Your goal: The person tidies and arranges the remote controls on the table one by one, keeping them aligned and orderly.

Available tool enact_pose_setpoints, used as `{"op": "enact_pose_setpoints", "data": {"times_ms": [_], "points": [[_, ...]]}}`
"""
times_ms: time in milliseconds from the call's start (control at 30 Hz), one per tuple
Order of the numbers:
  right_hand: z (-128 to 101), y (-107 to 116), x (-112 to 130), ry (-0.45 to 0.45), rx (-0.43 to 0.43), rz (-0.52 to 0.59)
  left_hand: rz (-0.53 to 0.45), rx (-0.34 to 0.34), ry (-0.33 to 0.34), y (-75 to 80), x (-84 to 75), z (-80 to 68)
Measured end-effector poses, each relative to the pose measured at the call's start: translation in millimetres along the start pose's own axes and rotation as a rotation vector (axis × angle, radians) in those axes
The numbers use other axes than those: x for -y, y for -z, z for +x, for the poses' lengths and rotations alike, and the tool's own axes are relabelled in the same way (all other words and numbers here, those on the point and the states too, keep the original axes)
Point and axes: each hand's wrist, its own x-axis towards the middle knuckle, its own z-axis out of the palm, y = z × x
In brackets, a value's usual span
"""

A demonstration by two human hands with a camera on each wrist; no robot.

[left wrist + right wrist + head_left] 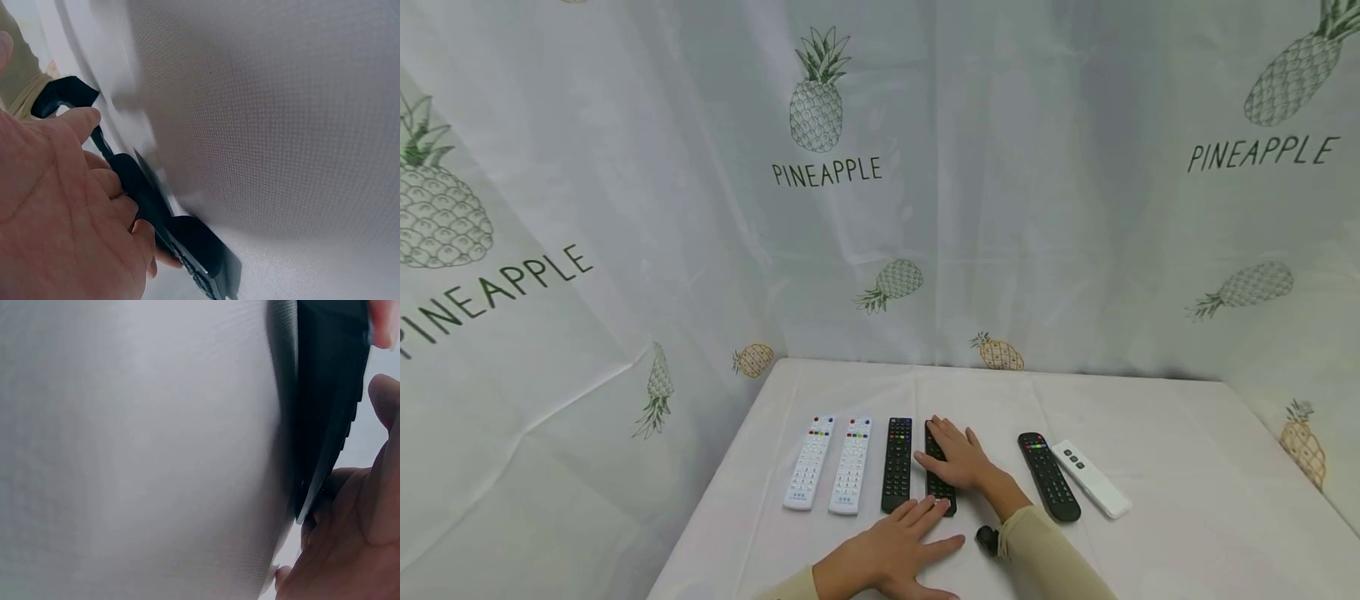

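Black remote (940, 490), fourth from left on the worktop (1195, 467), sits under the right hand (958, 460), left hand (901, 548) at its near end, each grip released, fingers straight. Looks like aligning; next likely calls for reaching to the slanted black remote (1049, 478).

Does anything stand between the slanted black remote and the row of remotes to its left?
Yes: the right hand and forearm. The hand lies over the row's rightmost remote, and the forearm crosses the space beside the slanted remote. Beyond the hand, toward the curtain, nothing visible blocks.
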Motion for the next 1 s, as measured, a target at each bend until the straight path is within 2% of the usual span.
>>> {"op": "enact_pose_setpoints", "data": {"times_ms": [400,633,1000], "points": [[1.4,2.8,-3.0,-0.011,0.018,-0.005,0.002,-0.012,0.002,-7.1,0.8,4.0],[0.4,2.7,-2.0,-0.008,0.026,0.002,0.028,-0.019,0.001,-5.5,-0.2,2.9],[0.4,1.1,-3.2,-0.007,0.013,0.004,0.007,-0.006,0.004,-2.3,-0.2,1.5]]}}
